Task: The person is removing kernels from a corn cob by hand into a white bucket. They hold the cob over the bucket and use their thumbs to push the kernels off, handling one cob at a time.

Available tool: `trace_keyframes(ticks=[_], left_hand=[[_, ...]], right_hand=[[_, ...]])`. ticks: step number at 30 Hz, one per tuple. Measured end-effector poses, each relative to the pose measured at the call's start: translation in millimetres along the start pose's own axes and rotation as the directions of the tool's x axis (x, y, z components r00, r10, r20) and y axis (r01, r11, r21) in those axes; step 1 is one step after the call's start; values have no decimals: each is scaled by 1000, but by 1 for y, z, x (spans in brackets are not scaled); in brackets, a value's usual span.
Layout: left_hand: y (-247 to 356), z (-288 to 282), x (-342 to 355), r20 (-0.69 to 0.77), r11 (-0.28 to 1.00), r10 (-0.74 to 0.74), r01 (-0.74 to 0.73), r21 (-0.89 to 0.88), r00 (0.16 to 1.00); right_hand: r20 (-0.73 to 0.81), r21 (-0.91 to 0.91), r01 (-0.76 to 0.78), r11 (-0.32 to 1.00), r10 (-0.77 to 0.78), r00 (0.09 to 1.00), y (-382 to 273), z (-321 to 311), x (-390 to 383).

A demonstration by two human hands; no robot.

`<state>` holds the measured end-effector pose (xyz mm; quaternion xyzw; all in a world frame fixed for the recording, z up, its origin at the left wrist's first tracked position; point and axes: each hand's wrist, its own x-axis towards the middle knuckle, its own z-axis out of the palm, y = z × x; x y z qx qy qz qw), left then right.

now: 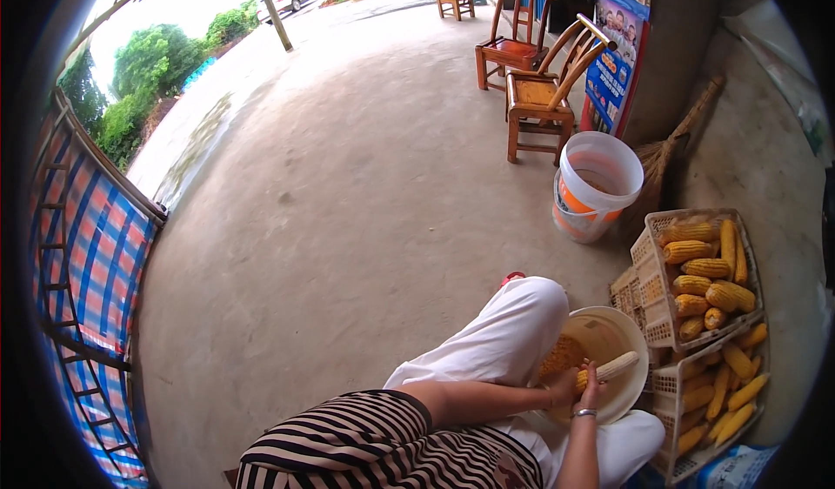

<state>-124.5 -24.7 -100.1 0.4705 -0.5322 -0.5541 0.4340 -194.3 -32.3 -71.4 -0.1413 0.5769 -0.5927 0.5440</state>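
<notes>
Concrete yard, basin (628, 343) at your knees. Both hands, left (564, 387) and right (594, 383), closed on corn cob (606, 370). Keep cob over basin centre; twist steadily so kernels (564, 352) drop inside.

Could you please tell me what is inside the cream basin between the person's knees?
Loose yellow kernels lie in the basin; both hands and the cob cover its lower part.

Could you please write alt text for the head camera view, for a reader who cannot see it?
A seated person's left hand and right hand grip a partly stripped yellow corn cob over a round cream plastic basin holding loose kernels. Beige plastic crates of corn cobs stand to the right, with a white and orange bucket and wooden chairs beyond.
</notes>
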Motion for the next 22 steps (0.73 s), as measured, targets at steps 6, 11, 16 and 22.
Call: trace_keyframes(ticks=[6,11,16,22], left_hand=[[82,-31,-20,48,968,-60,46,246,997],[61,-21,-3,225,990,58,-85,109,973],[51,-39,2,325,989,-70,109,-103,943],[92,-52,13,522,703,-567,705,-96,637]], right_hand=[[3,-62,-32,998,32,999,-19,14,-19],[164,95,-68,993,52,985,-20,-8,-6],[251,78,-66,995,45,967,-24,5,-9],[387,301,-133,944,7,922,-38,-3,-11]])
